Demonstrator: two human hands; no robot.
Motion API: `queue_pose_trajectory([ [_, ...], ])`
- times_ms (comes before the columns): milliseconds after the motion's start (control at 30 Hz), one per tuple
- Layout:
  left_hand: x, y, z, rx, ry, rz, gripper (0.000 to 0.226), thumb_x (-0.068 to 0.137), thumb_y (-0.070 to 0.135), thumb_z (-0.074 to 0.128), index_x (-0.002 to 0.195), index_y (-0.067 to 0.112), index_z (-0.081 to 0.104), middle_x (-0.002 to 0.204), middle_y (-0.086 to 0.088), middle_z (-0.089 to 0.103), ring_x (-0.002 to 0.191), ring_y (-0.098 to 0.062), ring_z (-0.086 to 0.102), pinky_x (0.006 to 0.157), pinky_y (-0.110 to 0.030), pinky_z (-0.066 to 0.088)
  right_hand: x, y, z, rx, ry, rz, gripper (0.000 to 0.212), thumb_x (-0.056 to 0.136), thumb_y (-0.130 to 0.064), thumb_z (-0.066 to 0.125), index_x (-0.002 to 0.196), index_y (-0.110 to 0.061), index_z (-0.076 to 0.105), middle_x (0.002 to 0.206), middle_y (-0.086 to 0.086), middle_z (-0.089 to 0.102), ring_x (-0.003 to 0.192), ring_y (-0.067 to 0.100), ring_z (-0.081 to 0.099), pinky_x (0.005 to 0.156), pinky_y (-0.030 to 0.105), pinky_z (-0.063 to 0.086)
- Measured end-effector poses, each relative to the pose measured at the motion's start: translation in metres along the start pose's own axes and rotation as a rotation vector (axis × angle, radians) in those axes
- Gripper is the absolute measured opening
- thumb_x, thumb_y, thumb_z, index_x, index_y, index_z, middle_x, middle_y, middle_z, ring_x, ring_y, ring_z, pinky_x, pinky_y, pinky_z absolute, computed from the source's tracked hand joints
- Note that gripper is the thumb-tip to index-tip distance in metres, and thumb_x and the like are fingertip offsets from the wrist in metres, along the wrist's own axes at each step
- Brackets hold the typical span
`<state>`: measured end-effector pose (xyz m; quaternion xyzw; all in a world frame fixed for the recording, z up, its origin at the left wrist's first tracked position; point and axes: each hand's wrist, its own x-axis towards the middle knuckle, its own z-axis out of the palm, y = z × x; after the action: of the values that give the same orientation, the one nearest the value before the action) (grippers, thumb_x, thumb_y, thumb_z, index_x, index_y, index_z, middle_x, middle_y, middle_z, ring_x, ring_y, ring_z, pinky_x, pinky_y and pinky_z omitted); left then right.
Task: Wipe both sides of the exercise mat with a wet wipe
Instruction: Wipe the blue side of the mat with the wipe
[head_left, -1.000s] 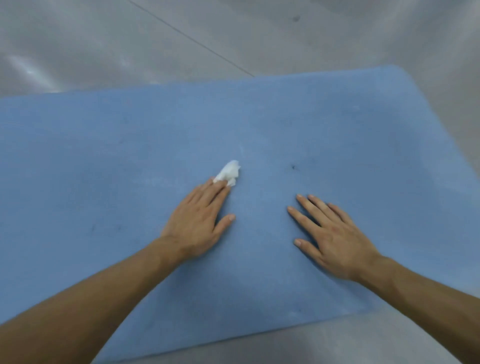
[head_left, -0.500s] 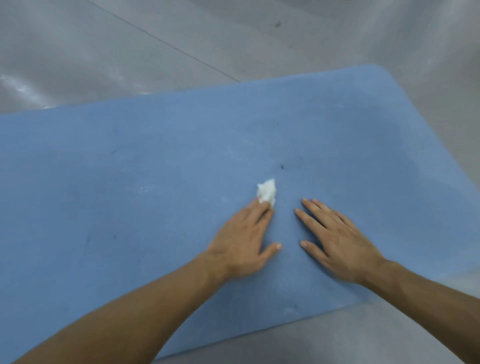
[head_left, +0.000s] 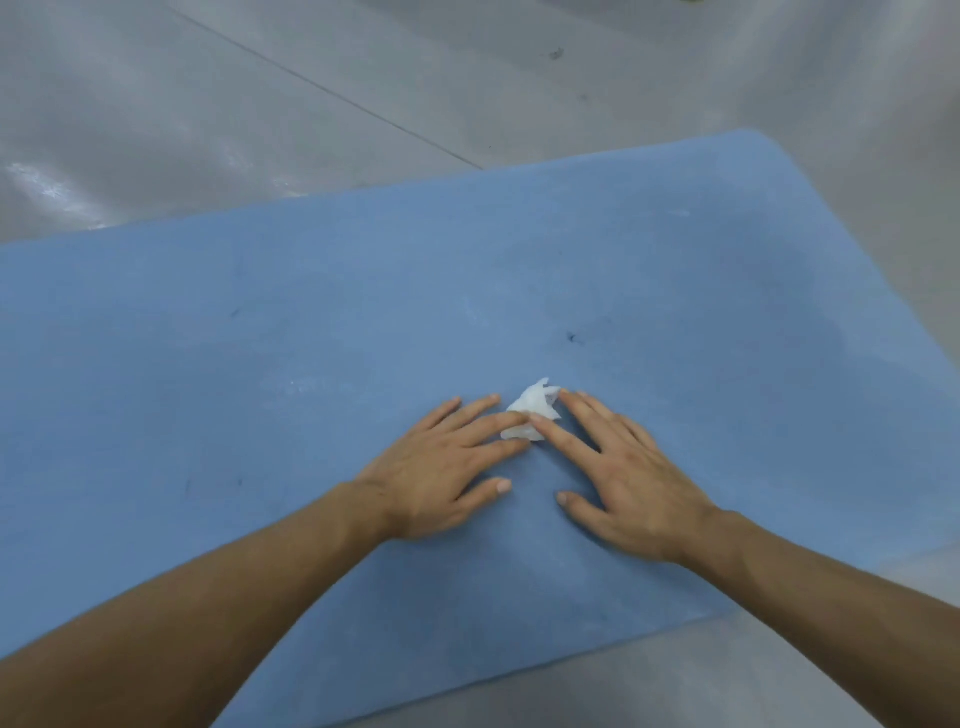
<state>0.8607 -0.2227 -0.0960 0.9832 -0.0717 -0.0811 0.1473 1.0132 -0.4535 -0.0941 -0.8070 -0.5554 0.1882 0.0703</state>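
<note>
While my flat left hand (head_left: 441, 478) and right hand (head_left: 636, 483) pinned the wet wipe (head_left: 531, 409), bunching could have left the exercise mat (head_left: 311, 338) streaked.

Left hand (head_left: 441, 467), right hand (head_left: 634, 483) bare; forearms (head_left: 218, 597) bare; nails seemingly trimmed short.

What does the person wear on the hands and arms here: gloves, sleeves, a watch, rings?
Nothing that shows. The left hand and the right hand have no gloves and no rings that I can see. The left forearm and the right forearm are bare to the picture's edge: no sleeves, no watch, no bracelet. The fingernails are short.
</note>
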Motion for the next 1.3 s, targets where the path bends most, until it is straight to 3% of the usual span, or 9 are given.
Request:
queue_pose_trajectory([
  [100,-0.007,-0.015,-0.007,-0.088,0.222,-0.034,0.042,0.104,0.047,0.042,0.131,0.025,0.066,0.155,0.0,0.046,0.145,-0.021,0.042,0.12,-0.044,0.034,0.014,-0.012,0.001,-0.047,-0.055,-0.017,0.07,0.102,-0.066,0.033,0.162,-0.052,-0.001,0.173,0.0,-0.019,0.157,0.013,-0.023,0.128,0.035,-0.006],
  [167,-0.012,-0.029,-0.004,-0.061,0.336,-0.191,0.041,0.1,0.044,0.046,0.123,0.02,0.069,0.149,-0.004,0.052,0.141,-0.025,0.046,0.113,-0.049,0.042,0.02,-0.022,0.005,-0.056,-0.062,-0.011,0.071,0.1,-0.074,0.027,0.163,-0.05,0.002,0.173,0.005,-0.018,0.158,0.016,-0.022,0.128,0.038,-0.006],
  [267,-0.022,-0.039,0.001,-0.046,0.224,-0.544,0.071,0.093,0.06,0.026,0.151,0.025,0.047,0.169,0.002,0.024,0.159,-0.021,0.01,0.127,-0.052,0.014,0.028,-0.033,0.015,-0.096,-0.032,-0.062,0.072,0.099,-0.076,0.024,0.164,-0.047,0.008,0.174,0.009,-0.01,0.16,0.021,-0.014,0.128,0.042,-0.002],
  [367,-0.032,-0.045,0.011,-0.072,0.156,-0.718,0.083,0.088,0.073,0.011,0.163,0.038,0.017,0.173,0.011,-0.004,0.158,-0.014,-0.013,0.127,-0.049,-0.004,0.04,-0.05,0.027,-0.132,0.04,-0.14,0.068,0.103,-0.071,0.027,0.163,-0.042,0.021,0.174,0.01,0.005,0.161,0.026,0.002,0.127,0.044,0.004],
  [467,-0.036,-0.044,0.016,-0.076,0.13,-0.751,0.081,0.088,0.077,0.006,0.162,0.045,0.005,0.171,0.015,-0.014,0.157,-0.013,-0.018,0.127,-0.049,-0.009,0.057,-0.065,0.035,-0.166,0.139,-0.076,0.072,0.104,-0.068,0.025,0.163,-0.026,0.03,0.173,0.006,0.018,0.16,0.024,0.015,0.126,0.05,0.014],
  [567,-0.033,-0.043,0.019,-0.044,0.111,-0.763,0.081,0.087,0.077,0.002,0.162,0.046,-0.002,0.17,0.015,-0.018,0.157,-0.014,-0.02,0.126,-0.049,-0.011,0.08,-0.049,0.025,-0.125,0.246,0.155,0.081,0.101,-0.068,0.022,0.162,-0.016,0.033,0.17,0.007,0.027,0.158,0.024,0.023,0.125,0.051,0.019],
  [800,-0.034,-0.045,0.02,0.0,0.084,-0.771,0.08,0.086,0.075,-0.005,0.16,0.046,-0.01,0.169,0.013,-0.024,0.156,-0.016,-0.023,0.125,-0.05,-0.013,0.099,0.063,-0.023,-0.018,0.298,0.525,0.104,0.088,-0.078,0.013,0.16,-0.006,0.033,0.171,0.017,0.021,0.157,0.033,0.022,0.125,0.049,0.024],
  [1067,-0.035,-0.045,0.026,0.03,0.141,-0.761,0.073,0.094,0.073,0.002,0.161,0.046,-0.008,0.17,0.013,-0.022,0.156,-0.016,-0.022,0.126,-0.051,-0.011,0.086,0.0,0.003,-0.078,0.111,0.032,0.091,0.097,-0.077,0.02,0.167,-0.019,0.01,0.175,-0.004,-0.004,0.161,0.014,0.001,0.129,0.039,0.006],
  [1300,-0.035,-0.046,0.029,0.053,0.188,-0.742,0.071,0.098,0.07,0.013,0.163,0.042,0.006,0.173,0.009,-0.008,0.159,-0.018,-0.011,0.127,-0.052,-0.005,0.083,-0.003,0.013,-0.231,0.16,0.065,0.077,0.102,-0.071,0.021,0.166,-0.029,0.019,0.171,-0.001,0.025,0.159,0.023,0.019,0.126,0.05,0.015],
])
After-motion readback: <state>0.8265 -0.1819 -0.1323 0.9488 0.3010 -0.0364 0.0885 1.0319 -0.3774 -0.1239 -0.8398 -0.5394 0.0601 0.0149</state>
